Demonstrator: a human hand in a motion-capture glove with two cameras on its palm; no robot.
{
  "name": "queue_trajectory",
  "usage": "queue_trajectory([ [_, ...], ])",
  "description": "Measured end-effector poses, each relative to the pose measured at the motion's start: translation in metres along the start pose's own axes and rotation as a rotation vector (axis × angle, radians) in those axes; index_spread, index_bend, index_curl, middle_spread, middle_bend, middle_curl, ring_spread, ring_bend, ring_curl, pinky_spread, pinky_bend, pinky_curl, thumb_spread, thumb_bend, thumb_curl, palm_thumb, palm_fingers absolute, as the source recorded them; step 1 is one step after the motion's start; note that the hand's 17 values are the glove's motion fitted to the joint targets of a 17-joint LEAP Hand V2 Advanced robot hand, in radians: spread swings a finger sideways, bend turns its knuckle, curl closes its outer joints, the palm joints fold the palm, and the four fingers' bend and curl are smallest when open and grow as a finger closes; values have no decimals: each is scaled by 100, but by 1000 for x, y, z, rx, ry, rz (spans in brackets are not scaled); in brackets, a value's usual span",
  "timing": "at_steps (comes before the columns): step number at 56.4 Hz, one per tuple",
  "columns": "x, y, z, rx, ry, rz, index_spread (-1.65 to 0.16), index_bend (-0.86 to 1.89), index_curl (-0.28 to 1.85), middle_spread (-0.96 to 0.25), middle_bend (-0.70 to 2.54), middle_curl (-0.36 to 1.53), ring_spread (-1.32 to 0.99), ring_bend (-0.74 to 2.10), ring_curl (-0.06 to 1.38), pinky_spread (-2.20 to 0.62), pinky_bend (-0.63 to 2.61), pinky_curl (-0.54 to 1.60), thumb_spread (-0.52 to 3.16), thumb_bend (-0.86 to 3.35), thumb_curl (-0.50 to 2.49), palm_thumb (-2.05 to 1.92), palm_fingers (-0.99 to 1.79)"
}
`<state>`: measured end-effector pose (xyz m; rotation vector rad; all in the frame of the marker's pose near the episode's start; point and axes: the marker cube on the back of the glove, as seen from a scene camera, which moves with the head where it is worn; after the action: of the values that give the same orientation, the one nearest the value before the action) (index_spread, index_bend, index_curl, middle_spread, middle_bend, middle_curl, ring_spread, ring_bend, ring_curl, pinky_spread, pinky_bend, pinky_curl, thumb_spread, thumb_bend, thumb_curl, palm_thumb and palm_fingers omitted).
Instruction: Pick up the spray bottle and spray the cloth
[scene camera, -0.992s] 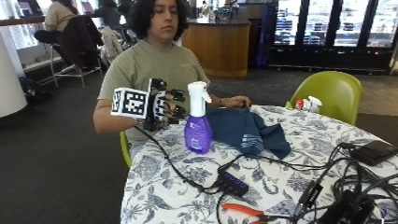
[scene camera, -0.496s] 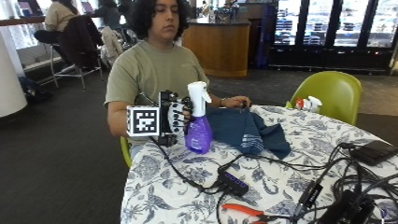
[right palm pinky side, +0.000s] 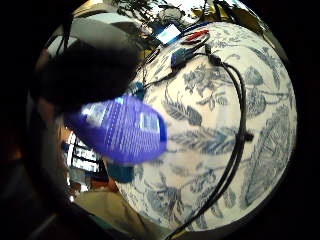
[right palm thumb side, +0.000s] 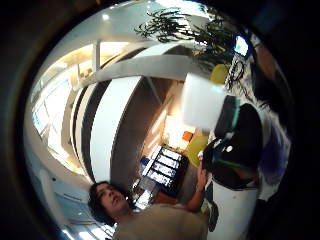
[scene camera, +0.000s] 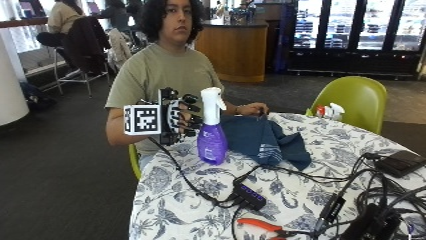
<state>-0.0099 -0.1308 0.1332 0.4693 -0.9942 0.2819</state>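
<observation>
Grip (scene camera: 181, 116) has closed in from the side to just beside the spray bottle (scene camera: 212, 135), fingers spread and holding nothing, cloth (scene camera: 263, 142) behind the bottle; grasp not yet made.

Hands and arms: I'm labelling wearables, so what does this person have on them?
The right hand wears a black glove with chunky black finger segments. The other hand is bare, with what looks like a band at the wrist. Short olive T-shirt sleeves leave both forearms uncovered.
</observation>
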Motion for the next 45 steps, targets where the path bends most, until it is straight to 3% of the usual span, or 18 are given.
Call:
queue_trajectory([
  [5,-6,25,-4,-31,40,4,-23,38,57,-6,53,63,-8,73,56,-3,56,59,145,2,55,83,51],
  [13,-10,64,-19,-124,171,14,-27,25,47,1,37,53,-3,50,44,14,44,47,136,-2,53,79,35],
  [32,-5,156,-55,-47,227,64,-32,15,38,6,20,41,1,35,35,22,34,38,117,-2,50,78,35],
  [45,8,163,-56,-66,172,105,-33,15,34,7,19,39,1,31,34,23,31,36,111,-2,48,77,37],
])
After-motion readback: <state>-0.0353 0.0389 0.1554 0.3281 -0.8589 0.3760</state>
